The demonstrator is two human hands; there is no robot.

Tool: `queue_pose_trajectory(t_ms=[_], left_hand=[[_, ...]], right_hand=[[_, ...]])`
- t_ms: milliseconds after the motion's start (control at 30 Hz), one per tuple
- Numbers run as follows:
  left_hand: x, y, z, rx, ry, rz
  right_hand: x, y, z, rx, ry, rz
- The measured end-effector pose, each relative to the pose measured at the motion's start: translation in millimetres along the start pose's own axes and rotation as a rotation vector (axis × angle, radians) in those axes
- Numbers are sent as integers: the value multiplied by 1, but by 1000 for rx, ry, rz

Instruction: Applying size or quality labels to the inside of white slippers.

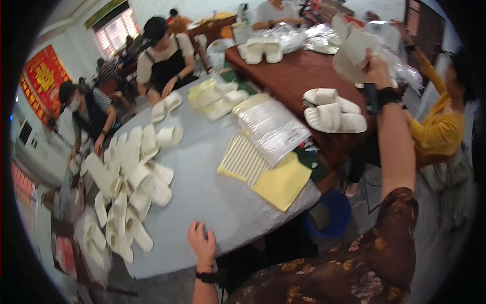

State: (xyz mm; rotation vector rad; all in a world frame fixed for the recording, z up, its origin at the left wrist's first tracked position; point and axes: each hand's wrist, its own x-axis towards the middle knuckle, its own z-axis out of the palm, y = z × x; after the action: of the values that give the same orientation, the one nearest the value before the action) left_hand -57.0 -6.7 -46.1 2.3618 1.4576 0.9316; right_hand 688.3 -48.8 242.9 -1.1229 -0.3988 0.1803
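My right hand (377, 72) reaches far out over the brown table, its fingers closed round a pair of white slippers (349, 53) that is smeared by motion. Below it, another pair of white slippers (331, 117) lies on the brown cloth. My left hand (202, 244) rests at the near edge of the grey table (200, 177) with its fingers apart and nothing in them. To its left is a heap of white slippers (132, 175). Beyond it lie yellow sticker sheets (276, 183), partly covered by a clear plastic packet (276, 129).
More slippers (260, 49) and plastic bags (324, 38) sit on the brown table (283, 71). A blue bucket (331, 213) stands below the grey table's right edge. Co-workers sit around: one in black overalls (167, 58), one in yellow (440, 124), one masked (93, 109).
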Motion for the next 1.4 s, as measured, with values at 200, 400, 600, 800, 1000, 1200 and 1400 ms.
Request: queue_pose_trajectory(t_ms=[200,400,600,800,1000,1200,1400], left_hand=[[8,23,-32,-260,-78,-184],[18,67,-73,-1156,-209,-299],[24,69,-76,-1406,-91,-458],[-1,-3,-68,-1161,144,-722],[-12,-25,-56,-1072,81,-665],[-10,-12,-53,-1029,-16,-655],[-7,-4,-44,-1002,-118,-611]], right_hand=[[-196,-69,90,219,-735,-25],[-420,-29,145,22,-867,10],[-516,86,174,-115,-1303,834],[-502,136,150,-428,-1139,146],[-515,166,127,-854,-1254,105],[-537,179,122,-878,-1207,147],[-500,189,113,-806,-1054,88]])
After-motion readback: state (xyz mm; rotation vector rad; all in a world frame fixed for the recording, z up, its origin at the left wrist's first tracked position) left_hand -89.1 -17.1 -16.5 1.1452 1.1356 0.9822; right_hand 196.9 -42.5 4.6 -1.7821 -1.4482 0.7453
